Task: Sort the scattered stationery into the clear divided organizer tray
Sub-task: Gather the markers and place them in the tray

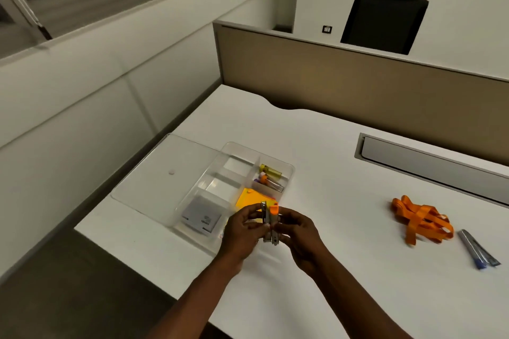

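Stapler (270, 224): metal with an orange cap, partly hidden by fingers; held over the tray's near corner, long axis 6 to 12 o'clock, cap at 12. Left hand (242, 231) and right hand (298, 237) both pinch it. Clear tray (287, 170): yellow notes (252, 198), grey pad (202, 217), small items blurred. White desk (316, 151), tan partition (358, 85). At 3 o'clock: orange strap (421, 219), pens (479, 252).
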The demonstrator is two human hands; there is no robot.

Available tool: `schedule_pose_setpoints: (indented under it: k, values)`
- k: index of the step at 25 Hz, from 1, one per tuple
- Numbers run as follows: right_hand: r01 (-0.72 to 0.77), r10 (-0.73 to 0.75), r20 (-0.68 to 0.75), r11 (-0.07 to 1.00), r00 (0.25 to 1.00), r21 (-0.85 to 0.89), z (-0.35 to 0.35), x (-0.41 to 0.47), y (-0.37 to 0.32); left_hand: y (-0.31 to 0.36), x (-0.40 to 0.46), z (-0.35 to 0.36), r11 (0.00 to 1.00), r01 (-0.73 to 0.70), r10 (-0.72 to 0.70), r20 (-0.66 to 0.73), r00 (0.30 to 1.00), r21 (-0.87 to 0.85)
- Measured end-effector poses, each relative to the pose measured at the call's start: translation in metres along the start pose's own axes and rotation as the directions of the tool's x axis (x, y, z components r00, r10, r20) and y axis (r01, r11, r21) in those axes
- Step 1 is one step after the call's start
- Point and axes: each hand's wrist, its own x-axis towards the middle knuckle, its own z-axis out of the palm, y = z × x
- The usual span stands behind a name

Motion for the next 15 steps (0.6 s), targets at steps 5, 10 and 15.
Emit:
schedule_pose_setpoints:
  k: [5,10,15]
  values:
    - [-0.026,0.031,0.101,0.998,0.994,-0.051,0.048,0.025,-0.015,0.003,0.018,-0.047,0.999,-0.032,0.037,-0.143,0.989,0.036]
    - [-0.093,0.110,0.169,0.990,0.979,-0.108,0.083,0.055,-0.022,0.019,0.039,-0.076,0.998,-0.033,0.023,-0.207,0.978,-0.047]
    - [-0.114,0.161,0.203,0.968,0.966,-0.224,0.107,0.072,-0.025,0.020,0.054,-0.091,0.999,-0.017,0.007,-0.227,0.974,-0.044]
